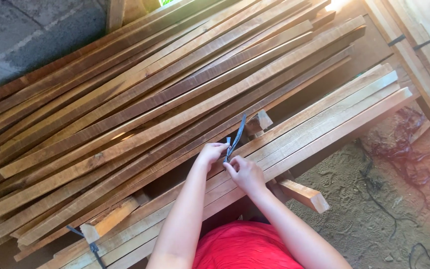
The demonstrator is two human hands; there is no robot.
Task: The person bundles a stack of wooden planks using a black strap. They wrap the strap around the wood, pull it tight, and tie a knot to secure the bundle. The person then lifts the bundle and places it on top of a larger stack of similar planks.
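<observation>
Red shirt (245, 249) right at the bottom, closest to the lens, and both bare forearms run up from it to the middle of the view. The left hand (211, 153) has its fingers curled in and pinched on the lower end of a dark strap (237, 135). The right hand (245, 173) sits just below and beside it, thumb and forefinger closed on the same strap end, so the two hands nearly touch. The strap rises from the fingers up and to the right, thin and flat, toward a short wood block (261, 121) poking out between the boards. Under the hands lies a bundle of pale planks (334, 114) running diagonally; above and left, a big heap of darker brown slats (140, 94). Another dark strap (91, 244) hangs at the lower left end of the stack. A stubby offcut (304, 195) juts out right of the right wrist, over sandy ground (364, 219).
</observation>
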